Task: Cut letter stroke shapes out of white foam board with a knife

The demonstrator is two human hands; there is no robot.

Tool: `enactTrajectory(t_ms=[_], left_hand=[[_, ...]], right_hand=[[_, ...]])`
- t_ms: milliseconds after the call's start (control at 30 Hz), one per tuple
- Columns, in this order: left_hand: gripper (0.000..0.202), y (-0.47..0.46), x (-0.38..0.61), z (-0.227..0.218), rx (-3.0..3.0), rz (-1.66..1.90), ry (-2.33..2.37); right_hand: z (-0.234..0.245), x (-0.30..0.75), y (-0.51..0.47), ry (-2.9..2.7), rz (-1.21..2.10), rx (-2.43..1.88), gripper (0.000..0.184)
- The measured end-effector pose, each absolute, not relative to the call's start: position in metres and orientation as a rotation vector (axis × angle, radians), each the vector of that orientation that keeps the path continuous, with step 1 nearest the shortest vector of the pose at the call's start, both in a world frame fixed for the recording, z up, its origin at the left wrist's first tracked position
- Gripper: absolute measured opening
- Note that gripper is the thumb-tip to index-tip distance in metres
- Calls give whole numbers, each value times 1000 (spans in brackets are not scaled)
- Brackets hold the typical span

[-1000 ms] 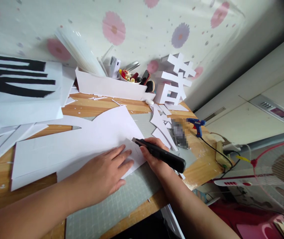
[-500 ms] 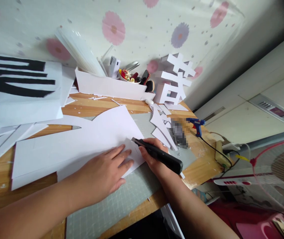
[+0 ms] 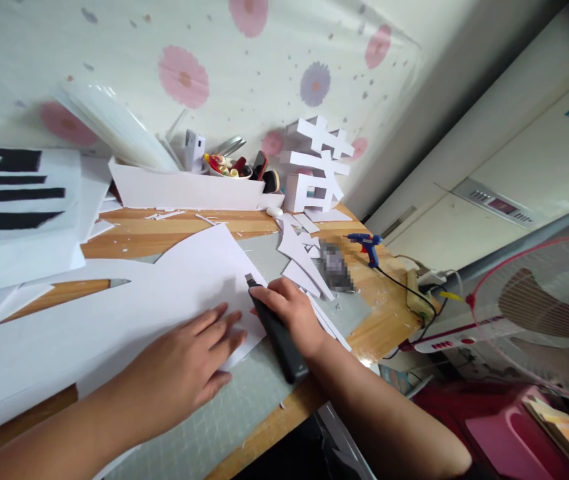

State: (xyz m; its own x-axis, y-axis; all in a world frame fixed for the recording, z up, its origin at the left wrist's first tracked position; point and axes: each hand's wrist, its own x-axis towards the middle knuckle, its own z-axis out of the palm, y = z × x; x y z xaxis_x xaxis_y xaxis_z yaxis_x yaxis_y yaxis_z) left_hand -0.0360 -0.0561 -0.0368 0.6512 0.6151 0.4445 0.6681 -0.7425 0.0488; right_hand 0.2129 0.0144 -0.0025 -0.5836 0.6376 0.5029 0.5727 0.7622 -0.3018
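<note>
My left hand [image 3: 194, 363] lies flat on a large white sheet [image 3: 184, 280], fingers spread and pressing on its lower right part. In my right hand [image 3: 292, 317] is a black utility knife [image 3: 277, 343], gripped with its short blade pointing up and away from me. The blade tip is over the sheet near its right edge; whether it touches I cannot tell. Under the sheet's right part lies a grey-green gridded cutting mat [image 3: 189, 437]. Curved white offcuts [image 3: 302, 257] rest on the mat beyond my right hand.
A white box [image 3: 189, 190] with tools stands by the wall, beside a white cut-out character [image 3: 317, 167]. To the right are a blue glue gun [image 3: 367, 248], a power strip [image 3: 419, 297] and a fan [image 3: 549, 313]. A black-printed sheet [image 3: 19, 227] lies left.
The view has swung right, so things sit further left. My right hand has turned the knife, its handle now pointing more toward me. My left hand stays flat on the sheet.
</note>
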Motion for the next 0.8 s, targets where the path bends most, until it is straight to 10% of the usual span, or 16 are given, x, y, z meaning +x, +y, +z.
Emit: enactTrajectory(t_ms=[333, 533, 800], left_hand=[[39, -48, -47, -27, -2737, -652, -984], [40, -46, -49, -34, -2708, -693, -957], [52, -46, -59, -54, -2654, -606, -982]], right_hand=[[2, 232, 35, -2483, 160, -839, 51], [4, 336, 73, -1672, 122, -1134, 13], [-23, 391, 57, -1608, 109, -1286, 12]])
